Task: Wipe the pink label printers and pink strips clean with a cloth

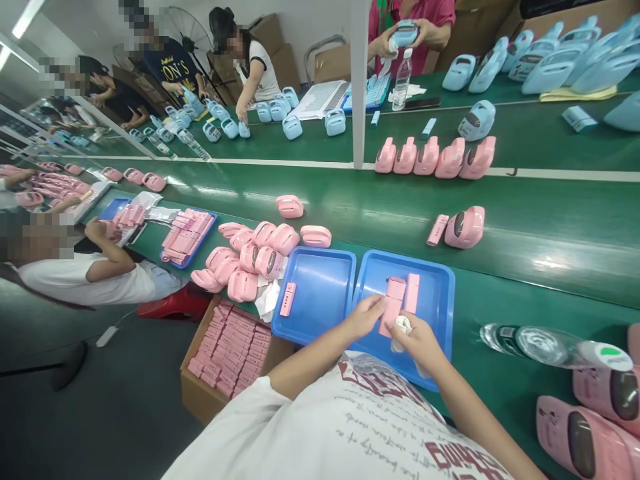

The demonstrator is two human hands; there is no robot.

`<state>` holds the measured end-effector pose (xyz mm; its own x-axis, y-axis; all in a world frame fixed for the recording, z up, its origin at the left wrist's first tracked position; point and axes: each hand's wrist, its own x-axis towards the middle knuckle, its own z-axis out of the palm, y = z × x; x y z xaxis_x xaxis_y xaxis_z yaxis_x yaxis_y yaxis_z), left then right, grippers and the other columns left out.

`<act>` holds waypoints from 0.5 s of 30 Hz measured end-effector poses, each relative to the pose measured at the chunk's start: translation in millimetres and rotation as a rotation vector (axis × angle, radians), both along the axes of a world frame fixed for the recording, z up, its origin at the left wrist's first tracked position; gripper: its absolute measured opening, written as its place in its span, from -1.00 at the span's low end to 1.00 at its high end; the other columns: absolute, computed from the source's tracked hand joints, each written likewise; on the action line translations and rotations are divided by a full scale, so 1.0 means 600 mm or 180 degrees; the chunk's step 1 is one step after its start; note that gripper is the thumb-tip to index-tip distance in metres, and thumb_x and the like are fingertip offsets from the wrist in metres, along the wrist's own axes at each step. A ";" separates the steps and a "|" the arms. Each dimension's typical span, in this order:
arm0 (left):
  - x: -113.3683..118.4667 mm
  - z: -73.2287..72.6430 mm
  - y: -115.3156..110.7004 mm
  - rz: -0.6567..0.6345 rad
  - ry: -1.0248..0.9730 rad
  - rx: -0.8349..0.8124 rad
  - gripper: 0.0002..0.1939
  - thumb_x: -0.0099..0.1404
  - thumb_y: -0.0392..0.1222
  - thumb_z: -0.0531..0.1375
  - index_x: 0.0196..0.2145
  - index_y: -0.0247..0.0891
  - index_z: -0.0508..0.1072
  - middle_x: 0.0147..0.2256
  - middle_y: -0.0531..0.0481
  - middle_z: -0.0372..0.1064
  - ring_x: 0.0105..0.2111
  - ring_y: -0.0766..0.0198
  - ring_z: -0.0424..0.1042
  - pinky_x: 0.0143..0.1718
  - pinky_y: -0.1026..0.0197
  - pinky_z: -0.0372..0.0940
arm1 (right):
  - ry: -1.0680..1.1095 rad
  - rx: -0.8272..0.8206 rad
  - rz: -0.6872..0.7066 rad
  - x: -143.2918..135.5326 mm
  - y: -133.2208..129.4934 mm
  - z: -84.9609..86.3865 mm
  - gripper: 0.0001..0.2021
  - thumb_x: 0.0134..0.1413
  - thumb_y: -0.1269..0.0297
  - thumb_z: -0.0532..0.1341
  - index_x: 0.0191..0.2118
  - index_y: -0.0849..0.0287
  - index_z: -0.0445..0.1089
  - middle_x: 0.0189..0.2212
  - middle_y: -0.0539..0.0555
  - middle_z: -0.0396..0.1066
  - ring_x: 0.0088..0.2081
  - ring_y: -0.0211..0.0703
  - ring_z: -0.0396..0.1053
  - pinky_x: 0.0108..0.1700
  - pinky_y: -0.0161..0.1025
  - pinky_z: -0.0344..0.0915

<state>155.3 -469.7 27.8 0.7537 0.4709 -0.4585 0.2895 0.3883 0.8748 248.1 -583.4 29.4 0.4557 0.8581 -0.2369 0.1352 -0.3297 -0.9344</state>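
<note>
Over the right blue tray (pixel 447 300), my left hand (pixel 367 316) pinches a pink rectangular piece (pixel 390 316) by its left edge. My right hand (pixel 421 343) is closed on a bunched white cloth (pixel 403 325), close against the lower right of that piece. Two more pink rectangular pieces, one upright (pixel 411 292) and one partly covered (pixel 397 287), lie in the tray just beyond my fingers. In the left blue tray (pixel 323 293) lies one pink piece with dark dots (pixel 288 299).
Pink rounded housings (pixel 243 285) are heaped left of the trays. Below stands a carton (pixel 200 400) of pink pieces. A plastic bottle (pixel 550 347) lies at right, near larger pink housings (pixel 585 433). Across the green bench (pixel 320 180), people handle light-blue housings (pixel 480 120).
</note>
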 end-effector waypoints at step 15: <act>-0.003 0.021 0.001 0.0420 -0.0271 -0.0055 -0.34 -0.10 0.37 0.26 -0.35 -0.34 0.42 -0.42 0.01 0.35 -0.39 0.32 0.29 -0.32 0.26 0.16 | 0.1144 0.0098 -0.0453 -0.007 -0.019 -0.003 -0.48 -0.18 -0.14 0.26 -0.23 0.22 0.41 -0.63 -0.05 0.28 -0.61 -0.31 0.16 -0.55 -0.32 0.14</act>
<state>153.7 -469.2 40.3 0.7223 0.5611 -0.4043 0.1599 0.4333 0.8869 244.1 -594.6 27.5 0.4634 0.8014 -0.3783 -0.2477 -0.2928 -0.9235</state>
